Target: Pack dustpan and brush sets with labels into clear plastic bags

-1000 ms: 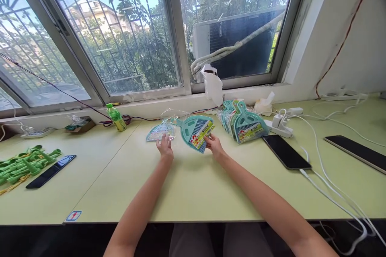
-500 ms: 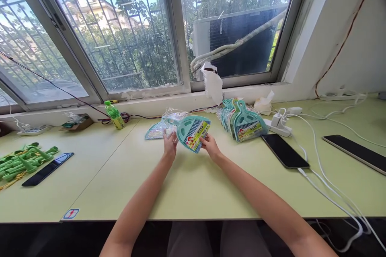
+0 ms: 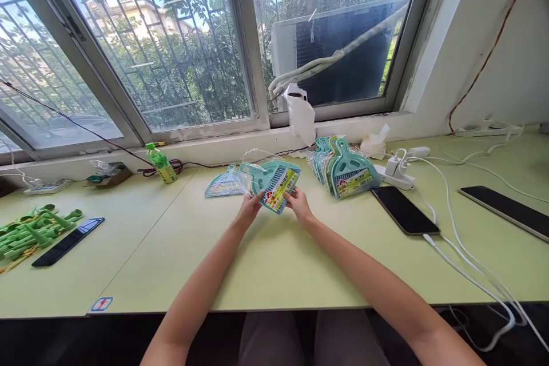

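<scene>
A teal toy dustpan-and-brush set point(image 3: 278, 184) with a yellow printed label is held tilted above the table between both hands. My left hand point(image 3: 250, 207) grips its lower left edge, thumb on the front. On the label side, my right hand point(image 3: 298, 203) pinches the lower right edge. Clear plastic wrap point(image 3: 247, 178) hangs loosely about the set's handle. Just behind and to the left, another packed teal dustpan set point(image 3: 225, 184) lies flat. A row of similar dustpan sets point(image 3: 352, 174) leans together to the right.
A phone point(image 3: 405, 210) on a charging cable, a power strip point(image 3: 397, 174) and a dark slab-like device point(image 3: 506, 209) are at right. Leftward are a green bottle point(image 3: 161, 163), a black phone-like slab point(image 3: 67, 242) and a pile of green plastic pieces point(image 3: 34, 231). A window runs behind.
My left hand has moved from the handle side down to the dustpan set's lower left edge. The flat set behind shows more fully now. My right hand keeps its hold.
</scene>
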{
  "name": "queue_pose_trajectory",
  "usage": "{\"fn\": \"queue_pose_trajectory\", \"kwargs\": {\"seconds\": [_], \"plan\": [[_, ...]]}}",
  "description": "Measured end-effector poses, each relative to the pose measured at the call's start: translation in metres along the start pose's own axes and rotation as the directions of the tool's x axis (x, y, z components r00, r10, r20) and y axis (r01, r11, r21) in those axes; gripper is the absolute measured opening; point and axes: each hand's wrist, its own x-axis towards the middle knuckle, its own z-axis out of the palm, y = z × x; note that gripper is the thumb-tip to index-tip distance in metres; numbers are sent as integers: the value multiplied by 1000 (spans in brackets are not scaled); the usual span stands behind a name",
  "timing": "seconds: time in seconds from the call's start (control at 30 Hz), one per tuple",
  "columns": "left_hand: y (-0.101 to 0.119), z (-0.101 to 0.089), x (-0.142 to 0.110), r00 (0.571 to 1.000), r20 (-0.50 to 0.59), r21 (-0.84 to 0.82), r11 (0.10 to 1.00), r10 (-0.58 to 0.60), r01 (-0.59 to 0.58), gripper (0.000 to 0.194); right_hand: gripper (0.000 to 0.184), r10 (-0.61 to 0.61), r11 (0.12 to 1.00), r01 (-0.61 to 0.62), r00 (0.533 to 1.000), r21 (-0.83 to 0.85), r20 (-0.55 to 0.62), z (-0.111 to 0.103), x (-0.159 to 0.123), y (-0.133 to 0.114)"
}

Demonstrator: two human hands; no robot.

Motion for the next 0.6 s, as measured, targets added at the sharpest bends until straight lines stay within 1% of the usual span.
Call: {"fn": "queue_pose_trajectory", "kwargs": {"seconds": [0.07, 0.13, 0.2, 0.27, 0.33, 0.47, 0.6], "plan": [[-4, 6, -5, 995, 78, 14, 998, -60, 59, 47, 34, -28, 1000, 28, 999, -9, -29, 1, 0, 0], [-8, 9, -9, 984, 132, 21, 993, -122, 120, 44, 35, -52, 999, 51, 997, -18, -60, 1, 1, 1], [-11, 10, -10, 967, 171, 29, 982, -190, 188, 43, 37, -59, 998, 58, 995, -24, -78, 1, 2, 1], [-14, 10, -10, 957, 182, 32, 974, -226, 224, 44, 38, -55, 998, 53, 995, -24, -82, 1, 2, 1], [-15, 10, -9, 965, 176, 23, 981, -194, 193, 47, 38, -50, 999, 48, 995, -23, -85, 0, 3, 1], [-15, 14, -7, 991, 122, 27, 998, -60, 58, 56, 39, -45, 999, 43, 995, -30, -91, -2, 3, 1], [-17, 14, -7, 997, 64, 88, 996, -35, 29, 69, 39, -59, 997, 55, 995, -57, -80, -2, 2, 3]]}}
